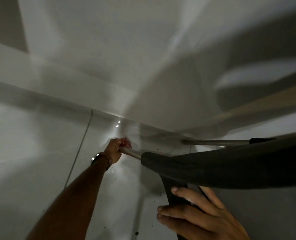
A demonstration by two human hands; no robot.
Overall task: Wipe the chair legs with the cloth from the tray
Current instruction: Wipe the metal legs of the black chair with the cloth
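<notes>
Fingers of the right hand curl around the dark chair back nearest the viewer, gripping it just under the black padded seat. Beyond the seat, a slim metal chair leg juts out toward the wall. At its far end the left hand is closed tight around a red-and-white patterned cloth (bunched, mostly hidden in the fist), pressing it against the leg above pale floor tiles. A watch sits on that wrist.

Two hands, one cloth, apparently two chair legs.
</notes>
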